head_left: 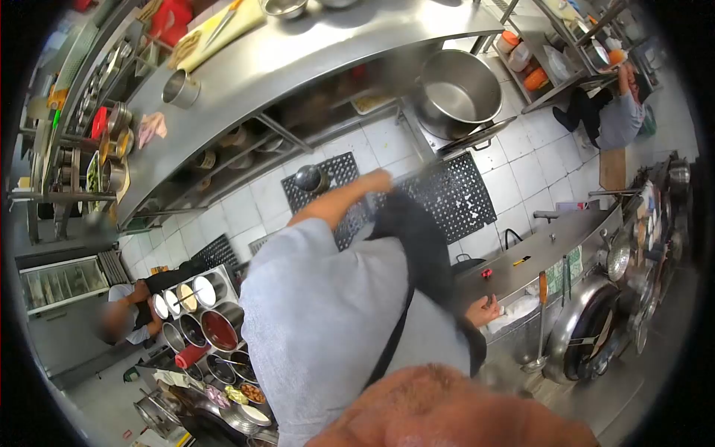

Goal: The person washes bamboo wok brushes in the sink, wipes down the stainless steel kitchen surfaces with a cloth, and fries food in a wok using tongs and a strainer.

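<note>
My left hand (375, 181) is out in front of me over the black floor mat (456, 195). It looks curled, but blur hides the fingers and anything in them. On my other side, my right hand (484, 311) is low beside the steel cooking counter (477, 281), palm partly upturned, fingers loosely bent and apart, with nothing visible in it. Close to those fingers lies a white cloth (519, 308). A small red object (486, 274) and a yellow-and-black object (521, 261) sit on that counter. A ladle (541, 328) is further along, beside a wok (592, 331).
A large steel stockpot (459, 93) stands past the mats. A dark round pot (310, 179) is on the floor mat. The long steel worktable (246, 67) holds a steel container (181, 89). Sauce tubs (221, 330) and one person (138, 309) are left; another person (622, 119) is far right.
</note>
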A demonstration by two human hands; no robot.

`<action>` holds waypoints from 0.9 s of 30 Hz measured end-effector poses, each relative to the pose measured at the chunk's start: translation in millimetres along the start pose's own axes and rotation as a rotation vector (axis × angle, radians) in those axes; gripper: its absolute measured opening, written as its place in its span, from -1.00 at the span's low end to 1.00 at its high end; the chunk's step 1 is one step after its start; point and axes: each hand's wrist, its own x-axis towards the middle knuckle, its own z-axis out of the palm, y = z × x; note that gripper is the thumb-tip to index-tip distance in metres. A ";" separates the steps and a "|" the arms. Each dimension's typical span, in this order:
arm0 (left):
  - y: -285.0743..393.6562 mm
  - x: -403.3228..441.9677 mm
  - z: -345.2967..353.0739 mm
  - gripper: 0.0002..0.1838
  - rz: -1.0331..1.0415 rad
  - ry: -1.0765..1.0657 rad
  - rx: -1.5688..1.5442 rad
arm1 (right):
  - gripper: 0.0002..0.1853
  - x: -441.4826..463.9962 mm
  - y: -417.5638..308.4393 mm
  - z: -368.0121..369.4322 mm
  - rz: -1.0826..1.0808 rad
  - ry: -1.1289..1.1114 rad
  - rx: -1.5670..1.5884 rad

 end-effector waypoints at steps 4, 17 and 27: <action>-22.1 -103.2 29.6 -0.64 -0.084 -0.112 0.032 | -0.72 10.6 -20.3 2.6 -0.106 -0.062 -0.007; -82.3 -215.7 126.5 -0.66 -0.392 0.054 -0.272 | -0.72 37.9 -112.0 84.6 -0.413 -0.561 0.114; -129.3 -194.8 2.6 -0.66 -0.439 0.511 -0.449 | -0.71 12.1 -99.0 99.9 -0.375 -0.782 -0.072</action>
